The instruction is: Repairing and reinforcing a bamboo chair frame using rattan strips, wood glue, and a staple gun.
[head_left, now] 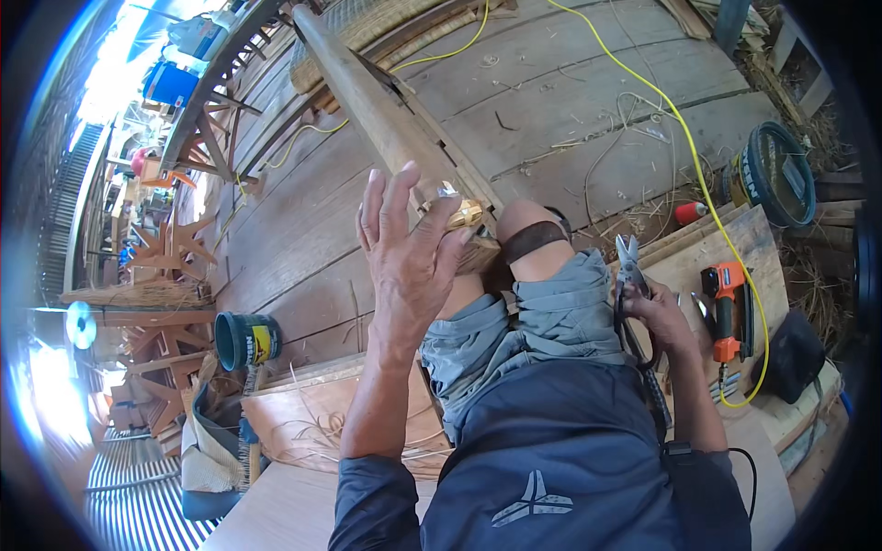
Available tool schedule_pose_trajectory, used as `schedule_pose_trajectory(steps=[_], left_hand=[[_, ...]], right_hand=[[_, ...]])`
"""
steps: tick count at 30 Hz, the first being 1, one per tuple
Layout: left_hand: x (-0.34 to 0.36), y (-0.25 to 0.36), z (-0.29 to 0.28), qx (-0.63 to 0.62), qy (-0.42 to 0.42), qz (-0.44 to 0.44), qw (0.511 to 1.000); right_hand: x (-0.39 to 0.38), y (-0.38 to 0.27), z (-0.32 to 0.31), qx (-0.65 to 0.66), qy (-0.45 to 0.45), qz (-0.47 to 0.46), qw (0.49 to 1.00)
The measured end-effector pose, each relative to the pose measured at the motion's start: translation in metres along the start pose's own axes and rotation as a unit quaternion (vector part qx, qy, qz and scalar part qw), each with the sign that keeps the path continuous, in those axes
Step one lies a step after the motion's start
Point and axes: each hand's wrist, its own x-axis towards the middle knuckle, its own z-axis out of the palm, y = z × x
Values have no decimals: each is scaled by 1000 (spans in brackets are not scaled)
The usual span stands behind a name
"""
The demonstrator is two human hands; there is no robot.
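Observation:
My left hand (404,243) is raised in front of my left knee, its fingers spread and bent, with nothing seen in its grasp. Just past its thumb is a small shiny gold-coloured wrapped piece (469,213), close to a long wooden beam (367,101). Whether the thumb touches that piece I cannot tell. Beside my right thigh, my right hand (663,317) grips a pair of pliers (627,255), jaws pointing away from me. A dark band (536,241) circles my leg just below the right knee.
An orange and black nail gun (726,312) lies on boards at right, with a yellow air hose (684,129) running from it. A dark bucket (779,174) and red can (689,213) stand beyond. Another bucket (246,340) is at left. Cane scraps litter the plank floor (570,101).

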Motion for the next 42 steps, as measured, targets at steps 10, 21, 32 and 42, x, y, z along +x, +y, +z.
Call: schedule_pose_trajectory(steps=[10,21,32,42], left_hand=[[-47,-17,-5,-239,-75,-392,885],[-59,-16,-18,-333,-67,-453,824],[-86,-73,-16,-227,-44,-514,826],[-86,-66,-10,16,20,-306,952]], right_hand=[[15,-67,79,-231,-214,-85,945],[46,-107,170,-176,-264,-90,944],[15,-81,96,-363,-5,-59,930],[-51,95,-73,-483,433,242,722]])
